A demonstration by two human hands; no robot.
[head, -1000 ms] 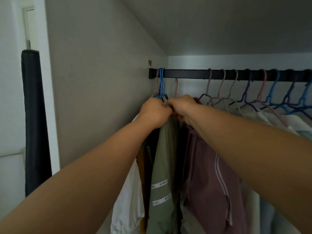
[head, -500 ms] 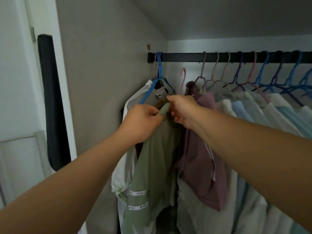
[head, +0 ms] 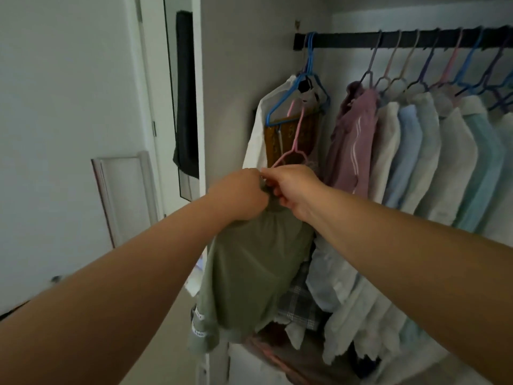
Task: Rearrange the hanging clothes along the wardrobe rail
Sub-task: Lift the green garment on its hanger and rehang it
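Observation:
An olive green garment [head: 249, 273] on a pink hanger [head: 294, 140] is off the black rail [head: 416, 40] and held low in front of the wardrobe. My left hand [head: 241, 195] grips the garment's shoulder at the neck. My right hand [head: 294, 187] pinches the garment's neck just under the hanger. On the rail's left end hang blue hangers [head: 308, 76] with a white garment [head: 258, 129] and a brown one. Further right hang a mauve top [head: 352, 140] and several pale shirts [head: 433, 154].
The wardrobe's side wall [head: 249, 51] stands close on the left. A dark cloth [head: 184, 93] hangs beside a white door frame. Folded and piled clothes [head: 299, 309] lie below the rail. A gap on the rail lies between the blue hangers and the mauve top.
The green garment and its pink hanger came off the rail and dropped lower with both hands. My view pulled back and turned left, showing more of the wardrobe.

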